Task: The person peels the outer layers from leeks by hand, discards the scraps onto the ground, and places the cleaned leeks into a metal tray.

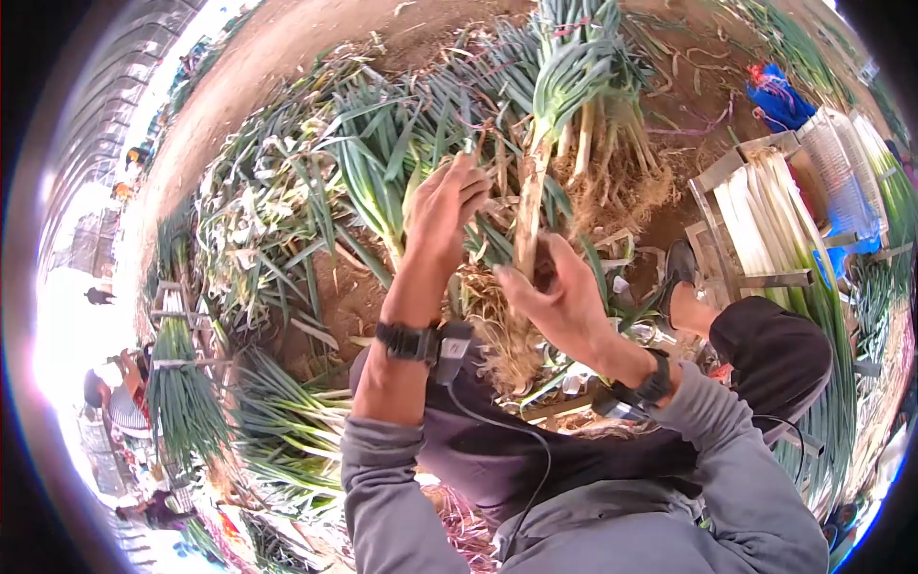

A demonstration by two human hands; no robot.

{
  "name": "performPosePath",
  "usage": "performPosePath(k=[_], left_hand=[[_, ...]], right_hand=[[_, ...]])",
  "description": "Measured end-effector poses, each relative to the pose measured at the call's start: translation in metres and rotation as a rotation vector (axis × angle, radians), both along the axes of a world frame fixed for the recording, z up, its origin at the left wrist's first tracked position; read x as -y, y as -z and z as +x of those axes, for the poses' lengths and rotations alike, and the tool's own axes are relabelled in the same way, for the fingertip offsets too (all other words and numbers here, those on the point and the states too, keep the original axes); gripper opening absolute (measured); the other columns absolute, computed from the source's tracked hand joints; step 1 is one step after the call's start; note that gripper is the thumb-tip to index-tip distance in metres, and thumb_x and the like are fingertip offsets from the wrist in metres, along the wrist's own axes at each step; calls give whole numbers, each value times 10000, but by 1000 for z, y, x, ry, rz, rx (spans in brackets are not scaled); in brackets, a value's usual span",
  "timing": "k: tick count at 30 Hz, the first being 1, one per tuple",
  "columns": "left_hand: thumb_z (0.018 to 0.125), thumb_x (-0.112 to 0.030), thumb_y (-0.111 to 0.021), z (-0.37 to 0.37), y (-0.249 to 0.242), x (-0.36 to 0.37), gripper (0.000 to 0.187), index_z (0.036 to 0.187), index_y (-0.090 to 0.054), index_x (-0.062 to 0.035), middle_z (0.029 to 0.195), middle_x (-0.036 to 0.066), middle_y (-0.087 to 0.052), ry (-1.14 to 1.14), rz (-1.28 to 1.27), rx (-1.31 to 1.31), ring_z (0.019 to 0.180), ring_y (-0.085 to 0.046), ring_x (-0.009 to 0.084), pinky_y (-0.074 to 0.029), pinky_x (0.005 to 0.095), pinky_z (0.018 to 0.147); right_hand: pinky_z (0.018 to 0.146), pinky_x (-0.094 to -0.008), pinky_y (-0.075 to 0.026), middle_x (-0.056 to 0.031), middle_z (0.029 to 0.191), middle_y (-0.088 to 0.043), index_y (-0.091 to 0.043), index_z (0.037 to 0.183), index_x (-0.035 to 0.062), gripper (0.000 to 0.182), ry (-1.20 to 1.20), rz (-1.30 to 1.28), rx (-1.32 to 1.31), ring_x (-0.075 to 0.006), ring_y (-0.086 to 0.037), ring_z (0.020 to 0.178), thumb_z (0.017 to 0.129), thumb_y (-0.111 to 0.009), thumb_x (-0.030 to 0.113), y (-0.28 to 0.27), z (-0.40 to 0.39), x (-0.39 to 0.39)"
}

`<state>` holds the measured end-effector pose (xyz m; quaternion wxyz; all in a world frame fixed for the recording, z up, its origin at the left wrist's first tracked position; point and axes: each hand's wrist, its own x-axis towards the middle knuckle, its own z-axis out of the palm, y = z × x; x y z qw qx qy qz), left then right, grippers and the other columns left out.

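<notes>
An unpeeled leek (531,196) stands nearly upright in front of me, its pale shank streaked with brown, dry skin. My right hand (564,297) closes thumb and fingers around its lower end. Stringy brown roots (512,349) hang just below that hand. To the left of the shank is my left hand (445,206), its fingers curled together and apart from the leek. A small pale tip shows above those fingers, but what they hold is hidden. Behind the shank rises a bundle of leeks (583,124) with bushy roots.
Cleaned leeks (765,206) lie in a wooden rack (703,225) on the right, beside a blue bag (779,100). Stripped leaves (253,206) cover the ground on the left. More leeks (287,411) lie near my knee. People sit at the far left edge.
</notes>
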<state>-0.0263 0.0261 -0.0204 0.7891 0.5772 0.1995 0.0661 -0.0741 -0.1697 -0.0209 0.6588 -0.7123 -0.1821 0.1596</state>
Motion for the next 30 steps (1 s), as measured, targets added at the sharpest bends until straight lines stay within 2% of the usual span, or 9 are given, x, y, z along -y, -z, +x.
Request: performPosePath(k=[6, 10, 12, 17, 19, 23, 24, 26, 30], left_hand=[[1066, -424, -443, 7, 0, -3, 611, 1337, -467, 123, 1290, 253, -585, 89, -100, 12, 1193, -589, 311, -459, 412, 1066], [1072, -314, -456, 7, -10, -13, 456, 1270, -502, 95, 1133, 208, -653, -98, -382, 156, 933, -695, 301, -600, 396, 824], [1046, -242, -531, 5, -8, -26, 341, 1212, -541, 56, 1090, 187, -648, -123, -416, 288, 968, -687, 315, -601, 435, 850], [967, -211, -657, -5, -22, -27, 318, 1152, -559, 29, 1117, 181, -629, -120, -378, 418, 969, -680, 327, -599, 482, 849], [1006, -171, -552, -4, -4, -23, 234, 1146, -603, 9, 1119, 195, -659, -125, -47, 383, 991, -677, 302, -568, 424, 837], [976, -324, -668, -20, -50, 2, 296, 1106, -603, -66, 924, 17, -607, -250, -115, 191, 799, -550, 124, -479, 336, 690], [986, -361, -640, -13, -40, -7, 350, 1135, -559, -55, 1033, 77, -599, -106, -210, 346, 969, -568, 187, -479, 406, 879], [980, -345, -662, -7, -33, -9, 259, 1040, -566, -113, 953, -13, -550, -150, -105, 582, 866, -509, 89, -435, 289, 743], [970, -361, -679, -10, -37, -26, 290, 1077, -589, -106, 932, -51, -539, -196, -204, 516, 839, -495, 55, -414, 268, 729]], right_hand=[[562, -366, -463, -113, 794, -555, -545, 955, -10, 371, -93, -143, 437, -213, -563, 660, 804, -796, 218, -16, -41, 22], [591, -374, -473, -100, 834, -556, -535, 991, 25, 440, -255, -170, 840, -219, -572, 733, 738, -838, 218, 16, -39, 37], [584, -378, -468, -118, 802, -549, -564, 935, 35, 350, -178, -231, 918, -325, -555, 695, 707, -816, 114, 41, -28, 40], [701, -367, -527, -90, 918, -653, -629, 1158, 55, 297, -203, -299, 679, -218, -646, 821, 934, -684, 241, 39, 31, 17], [728, -364, -521, -96, 931, -691, -630, 1239, 42, 354, -99, -302, 481, -194, -651, 808, 973, -645, 275, -1, 50, -9], [746, -326, -483, -69, 895, -673, -647, 1242, 24, 390, -31, -202, 422, -134, -569, 792, 989, -634, 320, -31, 86, -57], [749, -314, -475, -62, 881, -661, -659, 1224, 28, 377, -17, -146, 436, -129, -547, 788, 989, -634, 322, -27, 90, -58], [752, -308, -473, -45, 860, -646, -654, 1236, 36, 330, -53, 37, 269, -137, -575, 810, 996, -622, 261, -20, 87, -54], [647, -272, -449, 12, 782, -585, -654, 1185, 36, 257, 148, 0, 641, -103, -554, 716, 996, -615, 205, 2, 67, -36]])
